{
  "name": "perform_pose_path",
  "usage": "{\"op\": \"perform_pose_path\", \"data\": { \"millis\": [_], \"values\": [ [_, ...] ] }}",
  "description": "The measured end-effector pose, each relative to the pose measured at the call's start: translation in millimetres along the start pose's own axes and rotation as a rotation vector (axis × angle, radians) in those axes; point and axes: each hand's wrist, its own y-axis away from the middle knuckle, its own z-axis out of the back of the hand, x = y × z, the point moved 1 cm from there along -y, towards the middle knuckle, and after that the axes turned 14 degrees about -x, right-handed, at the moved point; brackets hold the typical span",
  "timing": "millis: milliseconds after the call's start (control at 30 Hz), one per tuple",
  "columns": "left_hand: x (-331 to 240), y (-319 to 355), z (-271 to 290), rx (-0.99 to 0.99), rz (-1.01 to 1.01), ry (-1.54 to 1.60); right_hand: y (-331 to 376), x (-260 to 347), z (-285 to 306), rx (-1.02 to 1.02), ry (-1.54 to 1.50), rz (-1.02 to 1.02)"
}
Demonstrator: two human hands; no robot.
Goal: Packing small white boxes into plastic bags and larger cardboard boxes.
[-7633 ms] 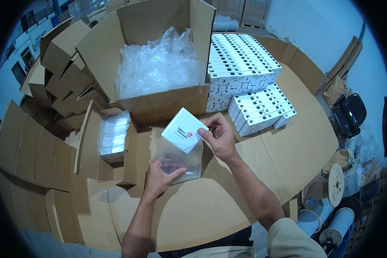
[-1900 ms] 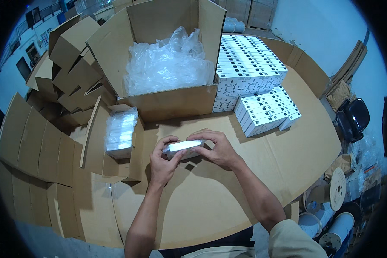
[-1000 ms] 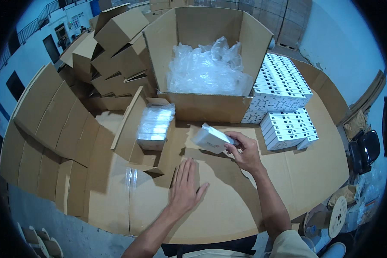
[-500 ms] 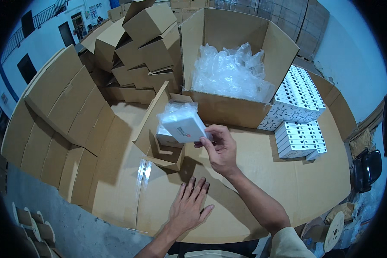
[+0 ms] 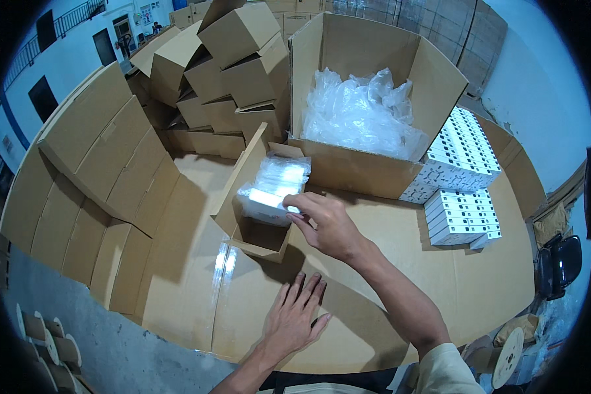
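Observation:
In the middle stands a small open cardboard carton (image 5: 261, 251) with several white boxes (image 5: 284, 172) in clear plastic bags packed upright in it. My right hand (image 5: 325, 226) pinches the right end of a white box (image 5: 264, 199), now down inside the carton at the near side of the packed row. My fingers cover that end, and the carton's near part shows a bare gap. My left hand (image 5: 297, 314) lies flat, fingers spread, on the cardboard-covered table (image 5: 374, 289), holding nothing.
Behind the small carton a large open carton (image 5: 354, 172) holds crumpled clear plastic bags (image 5: 361, 115). Stacked white boxes (image 5: 458, 217) stand at the right. Empty cartons (image 5: 236, 72) pile up at the back left, and a wall of cartons (image 5: 105, 157) stands at the left edge.
My right hand has lowered the white box from above the carton into it, moving slightly left and turning the box upright. The left hand stays flat on the table. The view has shifted slightly.

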Motion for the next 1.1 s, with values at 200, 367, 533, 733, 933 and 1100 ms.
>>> {"op": "perform_pose_path", "data": {
  "millis": [200, 367, 533, 733, 933, 1100],
  "values": [
    [0, 0, -1, -0.004, 0.01, 0.034, 10, -6, -22, 0.053, 0.112, -0.082],
    [2, 0, -1, 0.018, 0.01, 0.025, 14, -7, -34, 0.094, 0.245, -0.09],
    [2, 1, -4, 0.033, 0.03, 0.017, 11, 0, -42, 0.08, 0.305, -0.108],
    [2, 2, -4, 0.049, 0.034, 0.027, 1, 6, -43, 0.212, 0.447, -0.169],
    [2, -5, -5, 0.039, -0.008, 0.065, 20, 8, -9, 0.22, 0.261, -0.168],
    [-4, -19, -1, 0.037, 0.007, 0.035, 65, -12, 36, 0.17, 0.233, -0.213]
  ]
}}
